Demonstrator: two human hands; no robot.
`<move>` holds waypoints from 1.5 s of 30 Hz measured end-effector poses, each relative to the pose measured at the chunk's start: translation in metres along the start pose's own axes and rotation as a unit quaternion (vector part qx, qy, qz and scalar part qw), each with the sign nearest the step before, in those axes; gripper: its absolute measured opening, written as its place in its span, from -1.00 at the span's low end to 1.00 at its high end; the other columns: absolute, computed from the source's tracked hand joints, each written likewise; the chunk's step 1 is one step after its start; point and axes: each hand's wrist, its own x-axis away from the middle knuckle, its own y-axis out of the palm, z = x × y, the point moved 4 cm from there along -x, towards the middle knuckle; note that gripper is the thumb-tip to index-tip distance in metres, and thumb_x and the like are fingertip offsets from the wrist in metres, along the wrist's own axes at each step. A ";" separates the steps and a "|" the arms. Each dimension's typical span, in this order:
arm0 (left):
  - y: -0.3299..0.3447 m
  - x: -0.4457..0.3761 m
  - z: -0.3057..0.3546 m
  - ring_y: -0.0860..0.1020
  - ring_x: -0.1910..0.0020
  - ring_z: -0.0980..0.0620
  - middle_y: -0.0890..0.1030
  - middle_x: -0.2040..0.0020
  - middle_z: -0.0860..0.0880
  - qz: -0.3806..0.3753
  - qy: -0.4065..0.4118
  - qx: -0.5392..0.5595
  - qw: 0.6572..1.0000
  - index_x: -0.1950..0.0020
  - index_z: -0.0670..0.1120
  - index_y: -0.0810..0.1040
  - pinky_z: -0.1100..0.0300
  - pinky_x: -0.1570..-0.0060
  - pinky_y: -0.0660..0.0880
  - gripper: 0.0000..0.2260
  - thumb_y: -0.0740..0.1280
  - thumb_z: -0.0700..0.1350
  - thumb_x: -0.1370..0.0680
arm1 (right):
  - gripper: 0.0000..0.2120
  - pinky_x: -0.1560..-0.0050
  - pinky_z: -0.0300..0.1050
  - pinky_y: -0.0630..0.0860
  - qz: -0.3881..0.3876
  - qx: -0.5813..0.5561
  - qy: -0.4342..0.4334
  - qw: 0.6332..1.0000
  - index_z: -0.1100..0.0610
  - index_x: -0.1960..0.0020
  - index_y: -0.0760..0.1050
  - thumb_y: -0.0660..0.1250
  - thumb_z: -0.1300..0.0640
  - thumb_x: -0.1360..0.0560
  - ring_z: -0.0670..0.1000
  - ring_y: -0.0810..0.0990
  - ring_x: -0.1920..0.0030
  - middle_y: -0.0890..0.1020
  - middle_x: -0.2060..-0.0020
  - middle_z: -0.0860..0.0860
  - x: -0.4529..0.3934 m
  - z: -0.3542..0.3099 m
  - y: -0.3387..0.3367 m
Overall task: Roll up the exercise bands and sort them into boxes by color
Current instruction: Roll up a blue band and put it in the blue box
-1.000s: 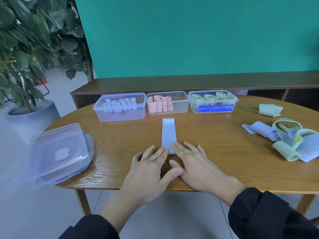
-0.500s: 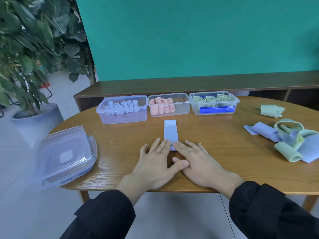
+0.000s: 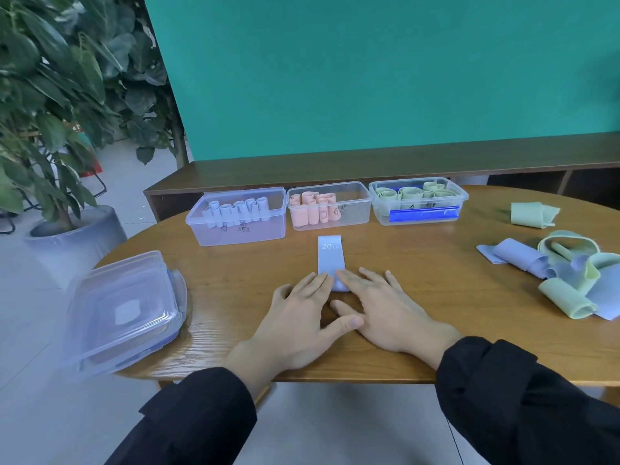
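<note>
A pale blue exercise band [image 3: 330, 255] marked "20" lies flat on the wooden table [image 3: 436, 290], its near end rolled up. My left hand [image 3: 298, 317] and my right hand [image 3: 382, 307] lie side by side with straight fingers pressing on that roll. At the back stand three clear boxes: one with blue rolls [image 3: 236, 214], one with pink rolls [image 3: 328, 204], one with green rolls [image 3: 417, 199]. A heap of loose blue and green bands [image 3: 567, 273] lies at the right, and a single green band [image 3: 533, 214] sits behind it.
Stacked clear lids [image 3: 124, 310] overhang the table's left edge. A potted plant [image 3: 50, 129] stands on the floor to the left. A low dark wooden shelf [image 3: 369, 166] runs behind the table against a teal wall.
Both hands have slid away from me along the band, and the flat part showing ahead of the fingers has grown shorter as the roll grew.
</note>
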 end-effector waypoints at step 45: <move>-0.005 -0.065 -0.029 0.46 -0.34 -0.03 0.61 -0.28 0.00 0.160 -0.023 0.110 0.981 -0.33 -0.07 0.60 0.06 -0.36 0.36 -0.72 0.34 -0.07 -0.63 | -0.65 -0.48 0.11 0.26 0.070 -0.055 -0.014 0.996 -0.09 -0.45 0.44 0.18 -0.06 -0.69 0.01 0.37 -0.47 0.55 -0.35 -0.10 -0.039 0.025 -0.012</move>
